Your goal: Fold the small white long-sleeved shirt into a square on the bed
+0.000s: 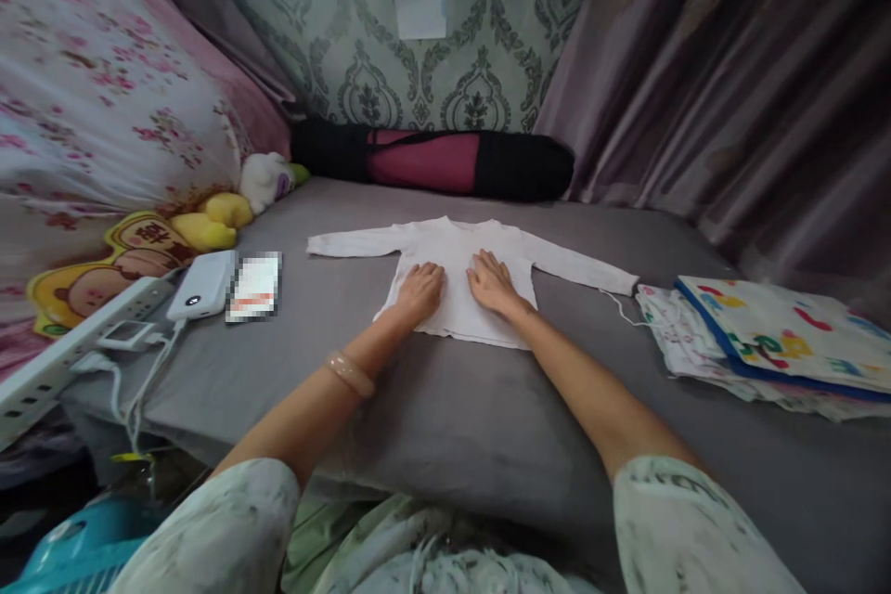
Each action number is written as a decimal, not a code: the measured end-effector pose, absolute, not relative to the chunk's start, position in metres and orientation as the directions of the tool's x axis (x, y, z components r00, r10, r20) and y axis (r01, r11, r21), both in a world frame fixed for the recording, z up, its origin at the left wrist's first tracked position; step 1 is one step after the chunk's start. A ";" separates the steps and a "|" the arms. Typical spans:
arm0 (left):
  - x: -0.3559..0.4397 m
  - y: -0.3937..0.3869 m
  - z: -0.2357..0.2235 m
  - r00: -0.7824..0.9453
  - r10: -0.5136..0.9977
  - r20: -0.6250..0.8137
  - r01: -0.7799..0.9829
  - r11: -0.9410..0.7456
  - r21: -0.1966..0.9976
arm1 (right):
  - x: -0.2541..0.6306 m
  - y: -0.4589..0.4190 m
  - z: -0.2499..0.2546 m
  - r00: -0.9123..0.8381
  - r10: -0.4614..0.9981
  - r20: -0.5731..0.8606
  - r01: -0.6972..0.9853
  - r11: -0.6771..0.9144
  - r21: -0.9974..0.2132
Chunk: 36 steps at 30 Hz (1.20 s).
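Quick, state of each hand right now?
Left hand: looks open, palm down on the shirt.
Right hand: open, palm down on the shirt.

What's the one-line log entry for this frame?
left hand: resting on white shirt | right hand: resting on white shirt | white shirt: spread flat, sleeves out | folded cloths: stacked, right side

On the bed (459, 413), a bag (423, 161) lies between the wall (480, 56) and the shirt (459, 251), which has a stack of cloths (794, 329) to its right and, to its left, a power bank (207, 284) with plush toys (262, 183) behind it.
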<state>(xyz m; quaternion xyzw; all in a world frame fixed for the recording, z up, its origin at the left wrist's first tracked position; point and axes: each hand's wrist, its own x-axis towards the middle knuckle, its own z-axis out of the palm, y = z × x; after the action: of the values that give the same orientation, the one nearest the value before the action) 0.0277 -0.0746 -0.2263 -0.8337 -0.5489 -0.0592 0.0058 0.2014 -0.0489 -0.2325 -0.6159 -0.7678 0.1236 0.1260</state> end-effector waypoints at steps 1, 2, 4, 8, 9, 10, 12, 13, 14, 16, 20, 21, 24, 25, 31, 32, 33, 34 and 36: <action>0.027 -0.074 -0.232 0.392 0.914 0.105 0.915 -0.400 0.061 | 0.196 -0.045 -0.238 -0.192 0.981 0.037 0.936 0.195 -0.294; 0.024 -0.074 -0.238 0.383 0.917 0.108 0.918 -0.391 0.066 | 0.190 -0.045 -0.243 -0.201 0.979 0.031 0.944 0.202 -0.260; 0.016 -0.075 -0.248 0.344 0.932 0.112 0.932 -0.354 0.077 | 0.182 -0.051 -0.248 -0.269 0.963 0.026 0.936 0.268 -0.229; 0.001 -0.080 -0.253 0.267 0.958 0.103 0.956 -0.277 0.096 | 0.172 -0.076 -0.243 -0.424 0.906 -0.013 0.878 0.407 -0.251; -0.002 -0.081 -0.252 0.251 0.964 0.091 0.960 -0.260 0.106 | 0.171 -0.083 -0.241 -0.466 0.885 -0.025 0.857 0.444 -0.263; -0.003 -0.082 -0.250 0.237 0.969 0.072 0.963 -0.244 0.117 | 0.170 -0.091 -0.238 -0.513 0.858 -0.037 0.830 0.484 -0.277; -0.005 -0.082 -0.248 0.224 0.974 0.022 0.965 -0.225 0.132 | 0.169 -0.108 -0.232 -0.614 0.787 -0.057 0.759 0.569 -0.316; -0.006 -0.081 -0.247 0.225 0.974 -0.002 0.966 -0.222 0.135 | 0.169 -0.116 -0.230 -0.662 0.747 -0.065 0.718 0.606 -0.342; -0.008 -0.079 -0.247 0.231 0.973 -0.024 0.965 -0.226 0.134 | 0.170 -0.125 -0.227 -0.704 0.706 -0.075 0.677 0.635 -0.373; -0.013 -0.075 -0.248 0.254 0.965 -0.058 0.961 -0.246 0.129 | 0.173 -0.139 -0.220 -0.773 0.626 -0.106 0.597 0.661 -0.455; -0.030 -0.068 -0.248 0.351 0.933 -0.079 0.933 -0.342 0.113 | 0.187 -0.141 -0.201 -0.883 0.431 -0.187 0.427 0.570 -0.702; -0.034 -0.068 -0.245 0.376 0.923 -0.083 0.924 -0.367 0.107 | 0.192 -0.133 -0.197 -0.902 0.386 -0.195 0.386 0.515 -0.765; -0.036 -0.070 -0.233 0.412 0.907 -0.088 0.911 -0.408 0.061 | 0.208 -0.093 -0.192 -0.871 0.465 -0.157 0.357 0.380 -0.853; -0.032 -0.072 -0.228 0.417 0.906 -0.074 0.909 -0.416 0.034 | 0.213 -0.076 -0.195 -0.801 0.586 -0.126 0.413 0.387 -0.824; 0.015 -0.088 -0.231 0.408 0.912 0.048 0.912 -0.409 0.008 | 0.222 0.000 -0.231 -0.182 0.983 -0.040 0.938 0.161 -0.307; 0.021 -0.090 -0.236 0.380 0.924 0.048 0.925 -0.381 0.015 | 0.221 0.006 -0.236 -0.153 0.987 -0.056 0.955 0.133 -0.264; 0.024 -0.092 -0.242 0.357 0.932 0.057 0.933 -0.359 0.017 | 0.220 0.011 -0.241 -0.135 0.988 -0.069 0.964 0.115 -0.240; 0.027 -0.094 -0.247 0.344 0.937 0.062 0.938 -0.346 0.018 | 0.218 0.016 -0.244 -0.124 0.990 -0.073 0.968 0.104 -0.228; 0.028 -0.096 -0.254 0.327 0.942 0.073 0.944 -0.329 0.016 | 0.216 0.024 -0.247 -0.099 0.993 -0.065 0.972 0.082 -0.222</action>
<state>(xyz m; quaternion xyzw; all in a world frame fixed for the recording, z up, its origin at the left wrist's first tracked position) 0.0275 -0.0963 -0.2537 -0.8145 -0.5789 -0.0344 0.0149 0.2158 0.0240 -0.2468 -0.6694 -0.7337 0.1047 0.0511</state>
